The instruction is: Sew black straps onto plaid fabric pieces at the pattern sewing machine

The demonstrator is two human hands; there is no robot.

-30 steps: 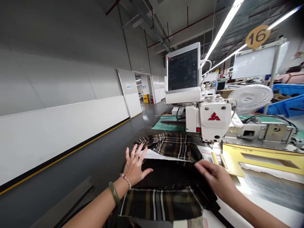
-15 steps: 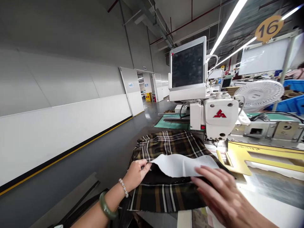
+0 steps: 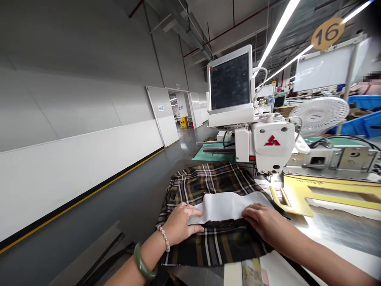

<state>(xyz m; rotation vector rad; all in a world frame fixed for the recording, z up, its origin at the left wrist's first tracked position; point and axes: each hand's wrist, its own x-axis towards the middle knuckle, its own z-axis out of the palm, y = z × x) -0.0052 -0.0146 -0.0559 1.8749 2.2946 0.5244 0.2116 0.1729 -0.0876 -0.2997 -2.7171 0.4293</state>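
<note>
The white strip [image 3: 224, 206] already lies along the plaid cloth [image 3: 214, 178], in front of the sewing machine [image 3: 272, 147], but seems not yet flat. Left hand [image 3: 179, 224] rests at one end, thumb spread; right hand [image 3: 266, 222] touches the other, whether pinching I cannot tell.

Worn on the head, the one camera looks forward and down over the left hand [image 3: 180, 223] and right hand [image 3: 262, 219], close above the near plaid cloth [image 3: 212, 182]. Its wide view spans the wall [image 3: 77, 111] on the left, the white machine [image 3: 272, 145] at right and the far doorway [image 3: 181, 108].
</note>
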